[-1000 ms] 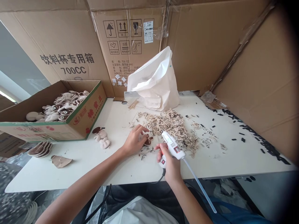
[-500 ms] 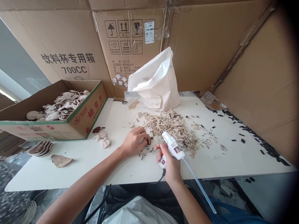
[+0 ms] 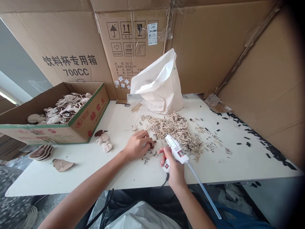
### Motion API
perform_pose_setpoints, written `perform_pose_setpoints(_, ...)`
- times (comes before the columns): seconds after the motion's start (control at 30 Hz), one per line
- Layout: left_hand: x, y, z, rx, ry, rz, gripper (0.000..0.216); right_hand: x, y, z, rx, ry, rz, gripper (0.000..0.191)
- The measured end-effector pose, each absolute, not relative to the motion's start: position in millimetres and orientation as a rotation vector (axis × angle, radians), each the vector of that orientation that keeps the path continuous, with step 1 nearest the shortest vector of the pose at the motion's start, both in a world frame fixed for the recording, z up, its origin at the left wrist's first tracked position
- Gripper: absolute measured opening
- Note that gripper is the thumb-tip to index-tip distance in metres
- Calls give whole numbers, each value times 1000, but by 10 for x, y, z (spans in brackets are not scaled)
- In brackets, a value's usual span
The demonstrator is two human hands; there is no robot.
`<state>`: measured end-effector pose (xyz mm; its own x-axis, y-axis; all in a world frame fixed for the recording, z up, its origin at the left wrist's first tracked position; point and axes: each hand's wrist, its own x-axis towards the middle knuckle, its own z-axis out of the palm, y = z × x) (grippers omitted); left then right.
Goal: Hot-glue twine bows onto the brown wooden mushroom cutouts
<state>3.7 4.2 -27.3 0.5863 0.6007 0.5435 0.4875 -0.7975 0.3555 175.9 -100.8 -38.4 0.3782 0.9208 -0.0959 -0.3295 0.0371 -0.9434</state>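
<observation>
Fingers of my left hand (image 3: 138, 144) are closed on a small brown fabric piece (image 3: 152, 145) lying on the table; the hand covers much of it. My right hand (image 3: 173, 163) is wrapped round the handle of a white hot glue gun (image 3: 175, 149), whose nozzle points up and left. A long glue stick (image 3: 205, 190) juts from its back, and a black cord hangs from the handle. Just beyond both hands lies a heap of short cream cord loops (image 3: 175, 128). Plush pieces (image 3: 105, 142) in cream and brown rest to the left of my left hand.
An open cardboard box (image 3: 83, 122) of plush pieces stands at the left. Before it are stacked brown-and-cream pieces (image 3: 41, 152) and a torn cardboard scrap (image 3: 63, 164). A white bag (image 3: 162, 92) stands behind the heap. Black bits (image 3: 274, 149) lie scattered rightward; cardboard walls (image 3: 209, 47) enclose the back.
</observation>
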Motion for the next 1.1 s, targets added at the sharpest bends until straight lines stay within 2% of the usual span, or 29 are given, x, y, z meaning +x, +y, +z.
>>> perform_pose_setpoints(0.2, 13, 7, -181, 2720, 897, 888, 18, 1763, -1007, -406, -1141, -659, 1081, 31)
perform_pose_setpoints(0.4, -20, 13, -198, 2788, 928, 776, 29, 1762, -999, -407, -1147, -659, 1081, 32)
perform_pose_setpoints(1.1, -15, 46, -211, 2766, 991, 690, 24, 1751, -996, -406, -1115, -642, 1090, 31)
